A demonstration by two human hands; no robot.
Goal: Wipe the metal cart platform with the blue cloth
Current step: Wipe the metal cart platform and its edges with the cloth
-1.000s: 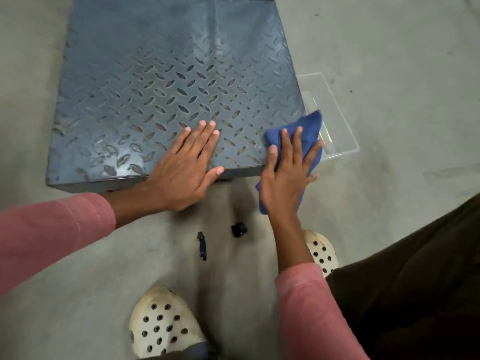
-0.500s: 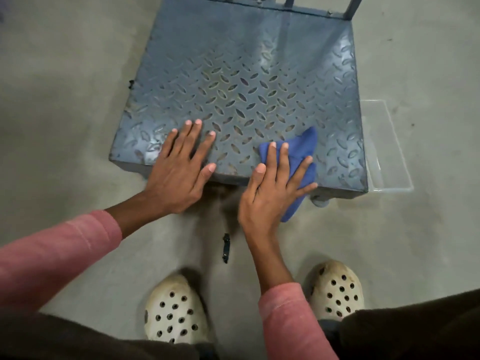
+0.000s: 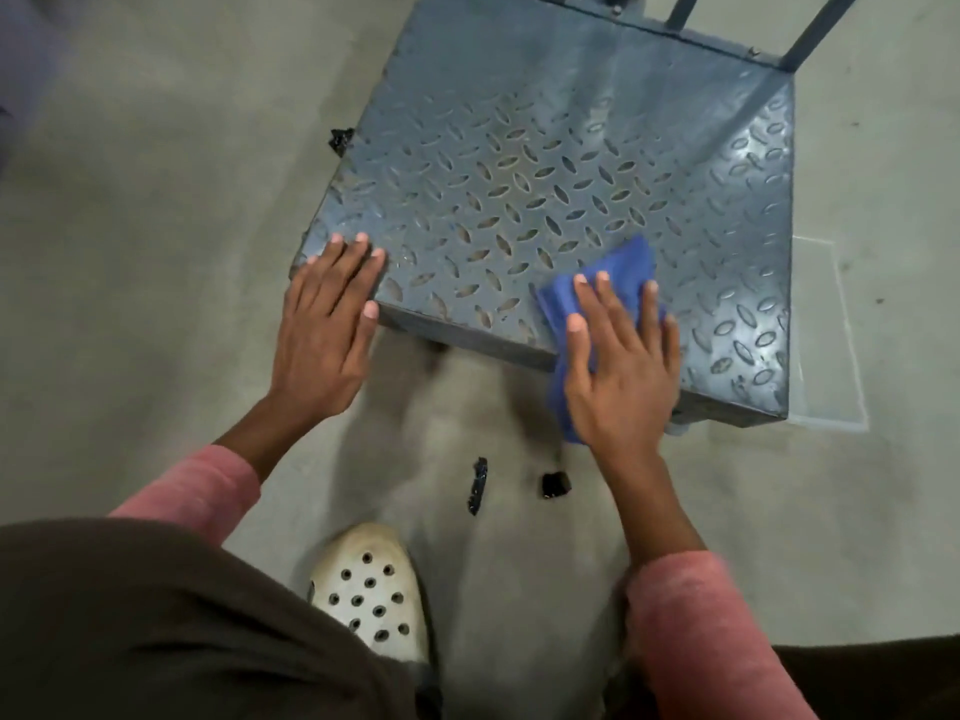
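The metal cart platform (image 3: pixel 545 163) is a grey-blue tread plate with raised oval marks, low on the concrete floor. A blue cloth (image 3: pixel 618 267) lies on its near edge, part of it hanging over the front. My right hand (image 3: pixel 618 371) presses flat on the cloth with fingers spread. My left hand (image 3: pixel 327 330) rests flat on the platform's near left corner, fingers together, holding nothing.
Dark handle posts (image 3: pixel 815 28) rise at the platform's far edge. A clear plastic tray (image 3: pixel 826 330) lies on the floor at the right side. Two small black pieces (image 3: pixel 478 485) lie on the floor before the cart. My white perforated shoe (image 3: pixel 369 589) stands nearby.
The view has swung, so the platform sits further right and turned. My left hand has slid to the near left corner. My right hand stays pressed on the cloth at the front edge.
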